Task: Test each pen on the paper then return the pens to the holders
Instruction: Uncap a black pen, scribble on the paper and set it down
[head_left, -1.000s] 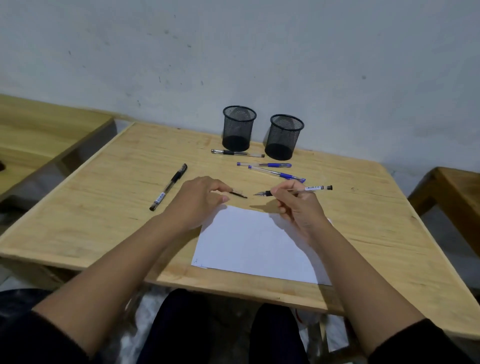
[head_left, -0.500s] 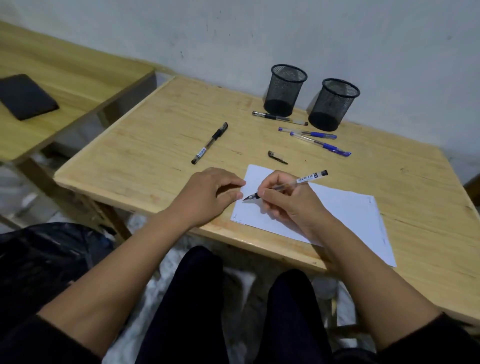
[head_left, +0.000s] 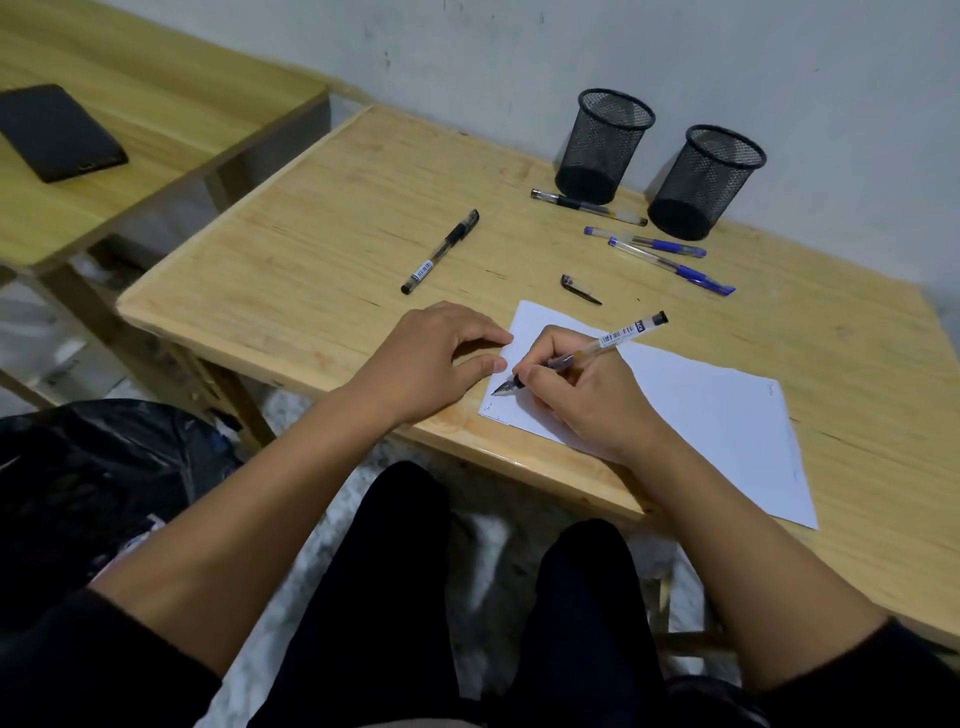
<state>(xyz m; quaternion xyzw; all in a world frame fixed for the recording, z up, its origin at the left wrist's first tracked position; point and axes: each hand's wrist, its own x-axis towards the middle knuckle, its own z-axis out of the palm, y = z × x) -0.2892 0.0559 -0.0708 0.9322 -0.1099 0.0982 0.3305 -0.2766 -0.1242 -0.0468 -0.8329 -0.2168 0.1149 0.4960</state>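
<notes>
The right hand (head_left: 582, 395) hides the grip of the clear black-ink pen (head_left: 618, 338) it pinches, tip on the paper's (head_left: 701, 415) near-left corner; faint marks there are too small to read. Both mesh holders (head_left: 605, 140) (head_left: 706, 179) look empty. The left hand (head_left: 431, 358) rests with loosely curled fingers at the sheet's edge, holding nothing. A pen cap (head_left: 579, 289) and four capped pens lie on the bench (head_left: 322, 249).

right hand (head_left: 587, 395) gripping pen (head_left: 582, 353), tip on paper (head_left: 701, 415)
</notes>
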